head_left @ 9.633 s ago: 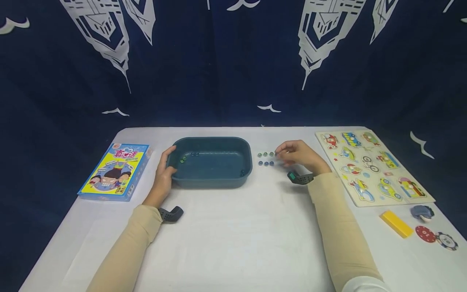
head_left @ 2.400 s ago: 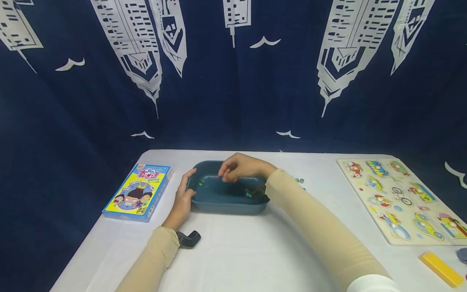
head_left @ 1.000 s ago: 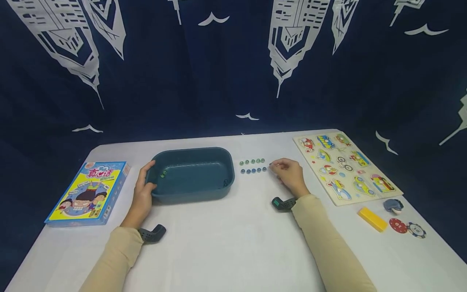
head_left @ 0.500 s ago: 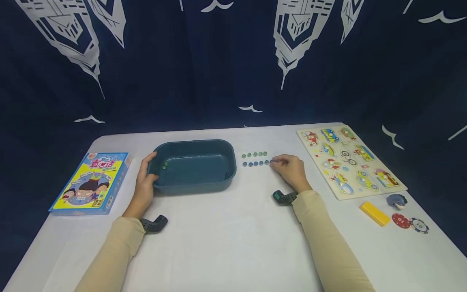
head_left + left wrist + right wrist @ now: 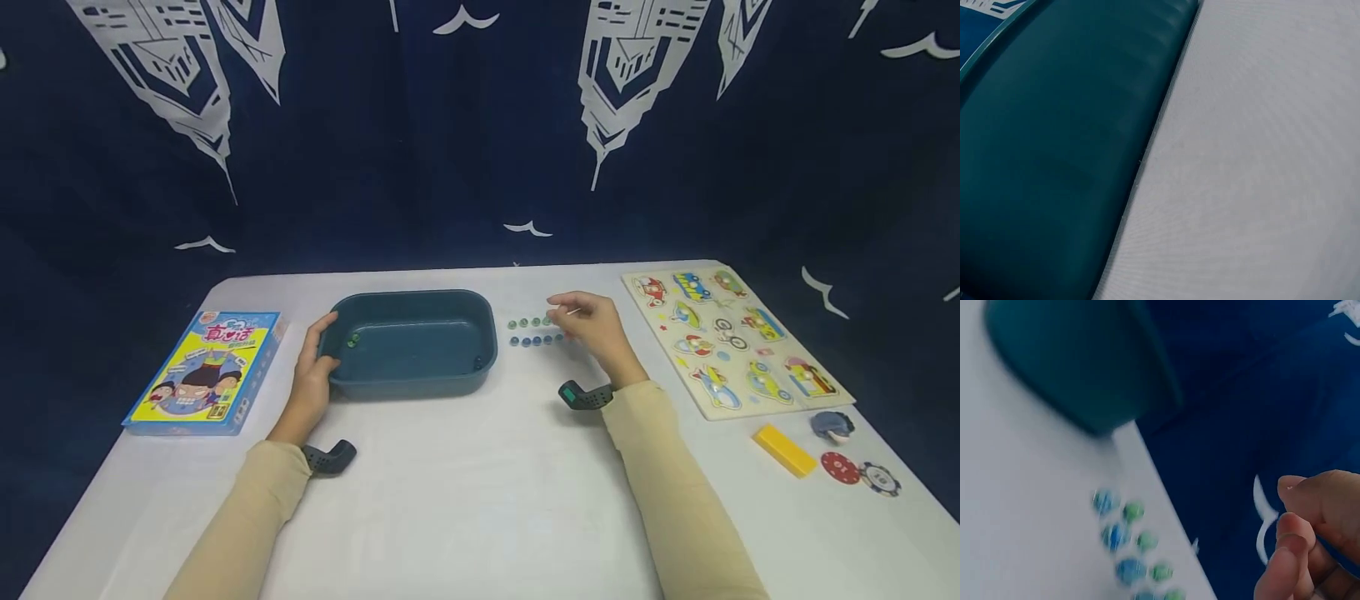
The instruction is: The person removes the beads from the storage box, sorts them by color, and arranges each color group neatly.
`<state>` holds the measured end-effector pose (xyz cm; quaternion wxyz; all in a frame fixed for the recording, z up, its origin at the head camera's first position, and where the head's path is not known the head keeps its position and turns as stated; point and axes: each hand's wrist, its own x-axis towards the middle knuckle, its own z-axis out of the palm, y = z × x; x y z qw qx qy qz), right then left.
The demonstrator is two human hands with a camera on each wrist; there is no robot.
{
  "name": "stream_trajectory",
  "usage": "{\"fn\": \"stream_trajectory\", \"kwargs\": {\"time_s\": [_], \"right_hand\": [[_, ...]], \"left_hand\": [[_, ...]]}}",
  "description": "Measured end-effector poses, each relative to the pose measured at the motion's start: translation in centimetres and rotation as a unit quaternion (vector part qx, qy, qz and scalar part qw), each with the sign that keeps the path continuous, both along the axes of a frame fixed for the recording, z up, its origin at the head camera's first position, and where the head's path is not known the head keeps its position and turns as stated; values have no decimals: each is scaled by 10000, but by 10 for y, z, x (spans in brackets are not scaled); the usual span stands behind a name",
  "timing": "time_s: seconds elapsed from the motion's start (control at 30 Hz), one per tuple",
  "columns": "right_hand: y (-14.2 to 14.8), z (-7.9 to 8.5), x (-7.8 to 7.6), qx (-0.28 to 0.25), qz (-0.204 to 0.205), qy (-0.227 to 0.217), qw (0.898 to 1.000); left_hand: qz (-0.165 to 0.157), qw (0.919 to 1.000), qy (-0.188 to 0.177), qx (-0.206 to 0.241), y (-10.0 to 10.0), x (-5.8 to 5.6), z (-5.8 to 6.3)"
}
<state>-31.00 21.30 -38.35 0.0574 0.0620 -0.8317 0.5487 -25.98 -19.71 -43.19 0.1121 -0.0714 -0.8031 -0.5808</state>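
My left hand (image 5: 306, 385) grips the left end of a dark teal plastic basin (image 5: 412, 389), fingers at the rim and thumb by the near corner. Inside lie green marbles (image 5: 352, 340) at the left and dark marbles (image 5: 478, 362) at the right. Beside the basin, a row of green marbles (image 5: 524, 322) runs behind a row of blue marbles (image 5: 525, 342). My right hand (image 5: 596, 329) hovers over the rows' right end, hiding part of them. In the right wrist view its loosely bent fingers (image 5: 1297, 528) hold nothing.
A blue and yellow card-game box (image 5: 206, 371) lies left of the basin. At the right are a wooden picture puzzle board (image 5: 738, 342), a yellow block (image 5: 784, 450), a small blue-grey object (image 5: 832, 425), a red chip (image 5: 840, 467) and a black-and-white chip (image 5: 880, 479).
Both marble rows have grown longer. My right hand went from the basin to the blue row's right end with a marble, let it go, and has risen away. My left hand stays on the basin.
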Motion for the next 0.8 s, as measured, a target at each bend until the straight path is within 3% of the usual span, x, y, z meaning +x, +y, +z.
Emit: {"fn": "stream_trajectory", "kwargs": {"time_s": [0.27,0.47,0.6,0.8], "right_hand": [[-65,16,-10,-257,781,136,9965],[-119,21,-14,-831,1474,17,9856],[-152,22,-15,-869,1877,-206,9782],[-196,25,-20,-489,2246,-1019,9679]], "left_hand": [[5,10000,-27,15,-2,-4,-3],[6,10000,16,86,-1,-4,-1],[-23,10000,31,85,0,-2,-1],[-92,9999,36,128,-3,-4,-1]]}}
